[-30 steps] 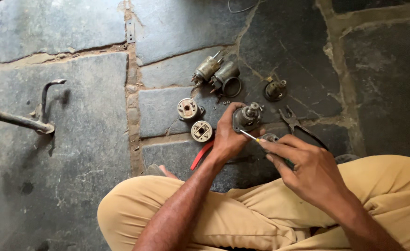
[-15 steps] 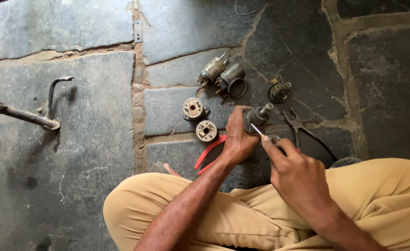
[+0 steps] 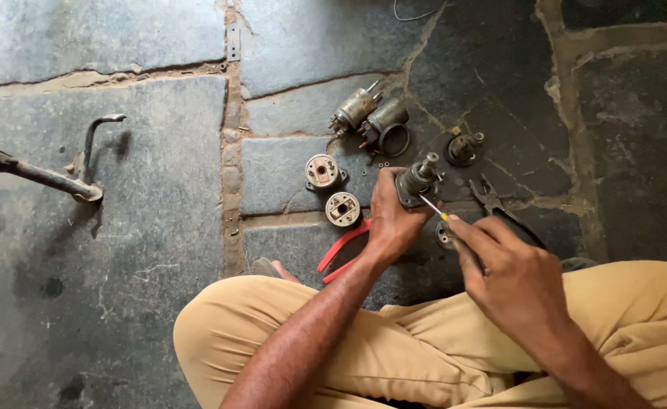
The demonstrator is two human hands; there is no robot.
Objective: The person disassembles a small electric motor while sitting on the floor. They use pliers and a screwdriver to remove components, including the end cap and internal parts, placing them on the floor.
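Dark flagstone paving [image 3: 159, 227] with pale joints is serving as the work surface. On it, the left hand [image 3: 390, 220] is closing thumb and fingers around a small grey cylindrical motor part [image 3: 415, 182], which is resting on the stone ahead of the knees. The right hand [image 3: 511, 273] is pinching a thin screwdriver [image 3: 432, 207] between fingertips and thumb; its tip is meeting the base of the motor part. The motor part's long axis is tilting up and away from the person, shaft end farthest. The screwdriver is running diagonally from lower right to upper left. Left of the motor part, two round end caps [image 3: 333, 189] are lying. Beyond it, two cylindrical housings [image 3: 367, 117] are lying side by side. Right of it, a small round component [image 3: 462, 148] and dark pliers [image 3: 500, 206] are lying. Red-handled pliers [image 3: 341, 246] are lying under the left wrist, partly hidden by it.
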